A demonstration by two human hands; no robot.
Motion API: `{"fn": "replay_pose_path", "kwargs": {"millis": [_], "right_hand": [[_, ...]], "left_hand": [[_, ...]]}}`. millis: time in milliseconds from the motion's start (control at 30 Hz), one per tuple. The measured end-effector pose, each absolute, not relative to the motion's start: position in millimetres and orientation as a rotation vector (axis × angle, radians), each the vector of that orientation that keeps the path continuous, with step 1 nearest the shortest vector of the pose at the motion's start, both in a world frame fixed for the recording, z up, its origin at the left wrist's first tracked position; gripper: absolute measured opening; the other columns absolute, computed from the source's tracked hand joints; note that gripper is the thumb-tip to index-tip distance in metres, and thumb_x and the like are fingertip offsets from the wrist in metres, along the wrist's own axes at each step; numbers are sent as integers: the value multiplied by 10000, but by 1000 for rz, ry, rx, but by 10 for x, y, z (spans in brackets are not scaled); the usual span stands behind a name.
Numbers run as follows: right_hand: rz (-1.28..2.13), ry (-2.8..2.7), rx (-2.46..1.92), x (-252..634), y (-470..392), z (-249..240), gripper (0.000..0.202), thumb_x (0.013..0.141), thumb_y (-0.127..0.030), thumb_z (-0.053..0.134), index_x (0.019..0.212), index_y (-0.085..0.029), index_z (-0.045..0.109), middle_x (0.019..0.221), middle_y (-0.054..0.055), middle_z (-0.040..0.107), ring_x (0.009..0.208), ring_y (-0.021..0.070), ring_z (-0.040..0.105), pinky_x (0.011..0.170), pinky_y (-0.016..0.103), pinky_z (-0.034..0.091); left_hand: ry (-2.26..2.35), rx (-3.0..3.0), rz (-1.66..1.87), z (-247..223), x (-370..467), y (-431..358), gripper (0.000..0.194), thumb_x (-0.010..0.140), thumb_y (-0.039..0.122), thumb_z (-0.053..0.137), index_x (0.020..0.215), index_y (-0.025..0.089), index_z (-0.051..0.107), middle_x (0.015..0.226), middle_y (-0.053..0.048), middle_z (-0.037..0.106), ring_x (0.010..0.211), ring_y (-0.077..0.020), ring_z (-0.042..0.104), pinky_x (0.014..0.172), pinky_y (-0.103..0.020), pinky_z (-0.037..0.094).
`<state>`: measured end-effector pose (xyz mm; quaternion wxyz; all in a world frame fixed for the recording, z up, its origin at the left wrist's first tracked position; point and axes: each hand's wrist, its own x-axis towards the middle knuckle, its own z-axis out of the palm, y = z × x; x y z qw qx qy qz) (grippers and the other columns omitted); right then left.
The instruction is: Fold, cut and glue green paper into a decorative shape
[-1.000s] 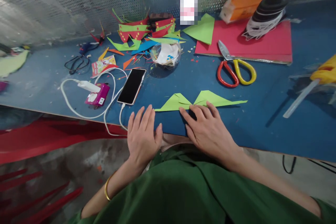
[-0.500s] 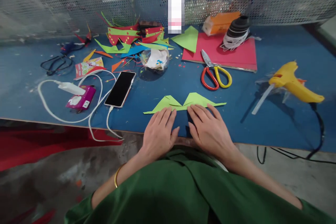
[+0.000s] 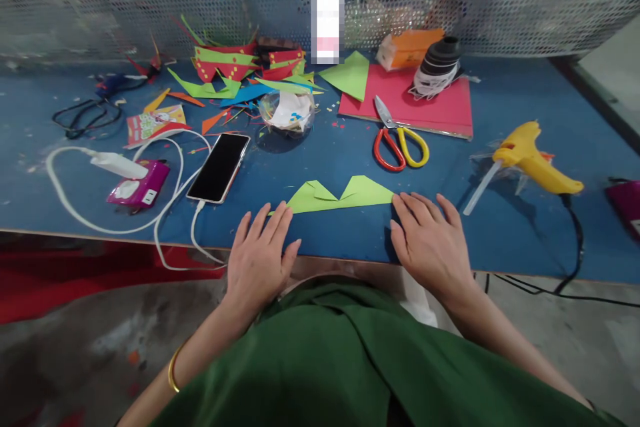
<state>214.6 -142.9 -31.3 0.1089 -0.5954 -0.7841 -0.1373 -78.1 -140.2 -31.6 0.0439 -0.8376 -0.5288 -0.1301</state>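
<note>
A folded light-green paper piece [image 3: 345, 200] with two peaks lies on the blue table in front of me. My left hand [image 3: 263, 250] rests palm down, its fingers stretched out over the paper's left tip. At the other end, my right hand [image 3: 430, 237] presses the right tip with its fingers spread flat. Both tips are partly covered by my fingertips. Beyond the paper lie scissors [image 3: 403, 147] with one red and one yellow handle, blades parted a little.
A yellow glue gun [image 3: 540, 160] with its cord sits at the right. To the left are a phone [image 3: 219, 168], a white cable and a purple adapter [image 3: 139, 185]. Farther back are a clear bowl [image 3: 270, 121], red-and-green paper masks [image 3: 225, 63] and red sheets [image 3: 405, 103].
My hands have slid apart along the green paper, from near its middle out to its two ends. The view has shifted slightly to the right.
</note>
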Motion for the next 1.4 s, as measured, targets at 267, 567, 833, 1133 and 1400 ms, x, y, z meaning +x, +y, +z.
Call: {"fn": "replay_pose_path", "kwargs": {"millis": [267,567,833,1133,1400], "right_hand": [[-346,-2270,-1748,2177,-1430,-344,435,995,-255,421,1330,-45,603,1308,172,666,1233,313,592,1113,507,371],[-351,-2160,-1646,2161,-1451,-245,411,975,-229,437,1321,-75,598,1330,164,653,1228,287,601,1082,463,445],[-625,-1683,-2379,3146,-1207,254,476,927,-297,547,1334,-50,563,1244,236,664,1103,344,635,860,431,472],[-488,-1994,-2751,3758,-793,167,335,844,-292,672,1094,-69,662,1039,207,684,945,292,595,679,348,339],[-512,-1981,-2527,4107,-814,-57,432,881,-478,639,1181,-167,662,985,171,682,863,296,633,597,357,361]], "left_hand": [[-1607,-2519,-397,-317,-798,-1413,525,997,381,435,1464,147,493,1479,-119,544,1381,-358,485,1127,-583,356],[-1366,-2412,-710,-252,-717,-1258,375,935,246,603,1286,115,622,1265,-152,698,1195,-320,634,1035,-468,483],[-1291,-2634,-780,-279,-298,-956,205,935,214,615,1109,137,691,1090,-91,735,1037,-279,661,919,-426,525],[-1546,-2708,-787,-248,-245,-937,85,910,210,652,958,152,693,966,-70,702,933,-259,637,812,-415,528],[-1562,-2778,-858,-239,-219,-908,56,912,158,641,935,175,689,945,-47,700,909,-222,620,808,-374,511]]}}
